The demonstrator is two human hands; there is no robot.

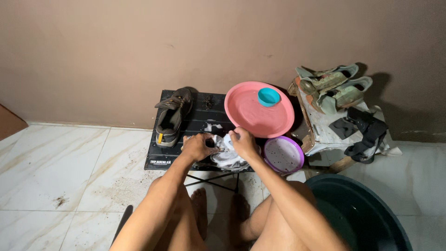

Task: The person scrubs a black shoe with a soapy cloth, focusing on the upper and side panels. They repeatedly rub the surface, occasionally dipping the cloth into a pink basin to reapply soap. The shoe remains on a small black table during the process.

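My left hand [197, 146] and right hand [244, 143] both pinch a crumpled white-and-black cloth [226, 155] bunched between them on the black slatted surface [160, 155]. A brown shoe [173, 116] lies at ten o'clock, the pink basin [253, 116] at one o'clock.

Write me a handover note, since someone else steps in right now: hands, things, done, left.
Left hand and right hand: fingers grip a white shoe on the black folding table.
A brown shoe stands at the table's left.
A pink basin holds a teal cup; a purple dish sits beside it.
Done: cannot tell.
Left: white shoe in hand; brown shoe untouched.
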